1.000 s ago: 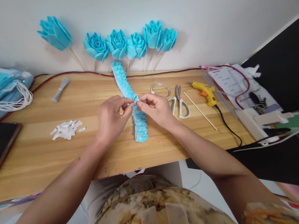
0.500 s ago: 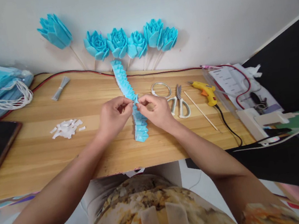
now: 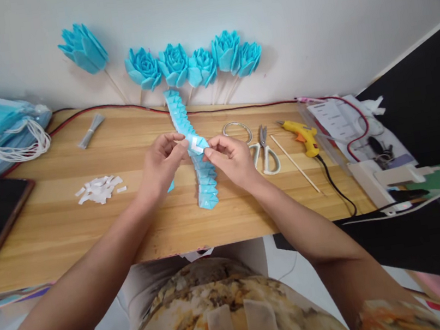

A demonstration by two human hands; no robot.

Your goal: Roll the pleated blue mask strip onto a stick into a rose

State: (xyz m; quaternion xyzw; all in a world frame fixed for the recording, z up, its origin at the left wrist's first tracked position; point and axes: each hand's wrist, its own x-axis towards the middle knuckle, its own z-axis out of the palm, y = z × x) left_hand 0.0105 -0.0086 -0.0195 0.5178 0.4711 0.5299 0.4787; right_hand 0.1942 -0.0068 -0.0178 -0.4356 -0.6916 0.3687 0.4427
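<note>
Was a home craft desk – wood table [image 3: 68, 232] w/ glue gun [image 3: 300, 132], scissors [image 3: 264, 150], blue fabric roses [image 3: 189, 67] by wall.

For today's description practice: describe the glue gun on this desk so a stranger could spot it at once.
Start at the wooden desk and go to its right end, past the white-handled scissors and the thin wooden stick. The glue gun lies there, the only yellow thing, trailing a black cord.
</note>
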